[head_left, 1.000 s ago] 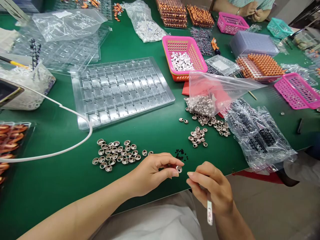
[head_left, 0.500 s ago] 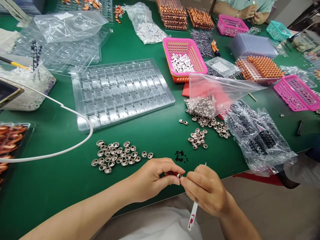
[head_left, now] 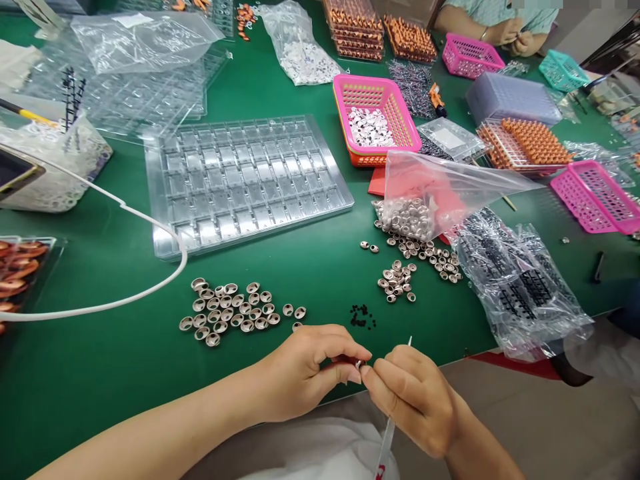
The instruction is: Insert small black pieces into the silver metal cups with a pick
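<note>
My left hand (head_left: 313, 373) pinches a small silver oval piece with a hole (head_left: 361, 364) between thumb and forefinger. Against the same piece press the fingertips of my right hand (head_left: 413, 393), which also has white tweezers with red marks (head_left: 387, 441) tucked through its grip, one pointed end sticking out above the knuckles. Just beyond the hands lie tiny black bits (head_left: 361, 317). Many matching silver pieces (head_left: 227, 310) are spread to the left, and another small pile (head_left: 397, 280) sits to the right. What the right fingertips do on the piece is partly hidden.
A clear compartment tray (head_left: 250, 183) lies behind the silver pieces. A white cable (head_left: 150, 283) curves in from the left. Pink baskets (head_left: 377, 110), a bag of silver parts (head_left: 407, 217) and bagged black parts (head_left: 520, 280) stand to the right. Another person's hands (head_left: 515, 37) work at the far side.
Both hands sit slightly lower in the picture, still together on the silver piece. The tweezers' marked end has dropped toward the bottom edge. One more silver piece shows beside my left hand.
</note>
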{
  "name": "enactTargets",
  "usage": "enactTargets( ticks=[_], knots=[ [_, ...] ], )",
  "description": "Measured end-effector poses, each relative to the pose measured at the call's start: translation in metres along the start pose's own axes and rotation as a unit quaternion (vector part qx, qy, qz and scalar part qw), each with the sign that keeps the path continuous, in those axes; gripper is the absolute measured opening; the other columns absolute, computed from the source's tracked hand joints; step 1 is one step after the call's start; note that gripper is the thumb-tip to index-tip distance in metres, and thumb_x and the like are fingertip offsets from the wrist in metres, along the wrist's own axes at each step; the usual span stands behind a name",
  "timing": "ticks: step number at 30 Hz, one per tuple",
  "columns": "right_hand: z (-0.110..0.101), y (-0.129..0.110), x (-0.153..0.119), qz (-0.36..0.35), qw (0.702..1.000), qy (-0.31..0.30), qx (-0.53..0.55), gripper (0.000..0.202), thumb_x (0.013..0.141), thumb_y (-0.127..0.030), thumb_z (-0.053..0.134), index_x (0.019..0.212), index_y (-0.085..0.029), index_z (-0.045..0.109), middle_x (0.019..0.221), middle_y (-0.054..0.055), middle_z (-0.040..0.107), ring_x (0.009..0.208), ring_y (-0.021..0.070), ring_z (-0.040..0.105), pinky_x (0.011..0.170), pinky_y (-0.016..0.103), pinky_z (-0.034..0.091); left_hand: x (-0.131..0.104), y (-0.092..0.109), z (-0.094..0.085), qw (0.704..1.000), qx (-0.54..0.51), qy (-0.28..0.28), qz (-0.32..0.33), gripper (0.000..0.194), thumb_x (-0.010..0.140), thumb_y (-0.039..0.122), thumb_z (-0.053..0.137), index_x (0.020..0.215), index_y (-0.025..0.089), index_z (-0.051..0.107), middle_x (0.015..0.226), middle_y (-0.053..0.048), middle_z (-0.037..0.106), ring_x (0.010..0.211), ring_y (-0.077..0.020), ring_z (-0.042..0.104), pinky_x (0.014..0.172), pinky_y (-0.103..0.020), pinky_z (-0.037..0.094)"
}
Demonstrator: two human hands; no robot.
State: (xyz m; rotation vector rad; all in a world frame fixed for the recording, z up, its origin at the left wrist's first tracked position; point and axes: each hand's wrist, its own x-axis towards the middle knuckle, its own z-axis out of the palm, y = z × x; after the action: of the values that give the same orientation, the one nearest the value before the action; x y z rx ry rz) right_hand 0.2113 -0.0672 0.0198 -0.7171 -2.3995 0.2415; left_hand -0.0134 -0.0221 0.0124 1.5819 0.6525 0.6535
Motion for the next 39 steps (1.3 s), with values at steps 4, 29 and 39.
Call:
enactTargets(
  ticks=[4, 29, 39],
  knots=[
    [-0.003, 0.0, 0.002, -0.001, 0.999, -0.016, 0.034, 0.035, 0.095, -0.005, 0.038, 0.115, -0.002, 0.066, 0.091, 0.015, 0.071, 0.064, 0.0182, 0.056, 0.049, 0.034, 0.039, -0.002, 0.002, 0.002, 1.0, -0.007, 0.008, -0.004, 0.018, 0.092, 0.011, 0.067, 0.105, 0.01, 0.078, 0.084, -0.009, 0.076, 0.074, -0.0158, 0.072, 0.069, -0.022, 0.057],
    [0.003, 0.008, 0.001, 0.012, 0.997, -0.036, 0.072, 0.031, 0.096, -0.005, 0.038, 0.12, -0.007, 0.058, 0.085, 0.009, 0.065, 0.065, 0.0165, 0.049, 0.055, 0.032, 0.04, -0.002, -0.002, 0.003, 1.0, -0.008, 0.003, -0.018, 0.018, 0.09, 0.009, 0.065, 0.103, 0.008, 0.078, 0.082, -0.01, 0.075, 0.073, -0.0153, 0.07, 0.07, -0.022, 0.056],
    [0.008, 0.01, 0.001, 0.071, 0.993, -0.037, 0.089, 0.014, 0.097, -0.007, 0.048, 0.096, -0.015, 0.059, 0.08, 0.004, 0.061, 0.065, 0.0132, 0.047, 0.058, 0.028, 0.042, 0.001, -0.004, 0.003, 0.992, -0.085, 0.005, -0.094, 0.018, 0.089, 0.015, 0.066, 0.101, 0.012, 0.079, 0.084, -0.006, 0.071, 0.075, -0.0156, 0.068, 0.07, -0.025, 0.055]
  ],
)
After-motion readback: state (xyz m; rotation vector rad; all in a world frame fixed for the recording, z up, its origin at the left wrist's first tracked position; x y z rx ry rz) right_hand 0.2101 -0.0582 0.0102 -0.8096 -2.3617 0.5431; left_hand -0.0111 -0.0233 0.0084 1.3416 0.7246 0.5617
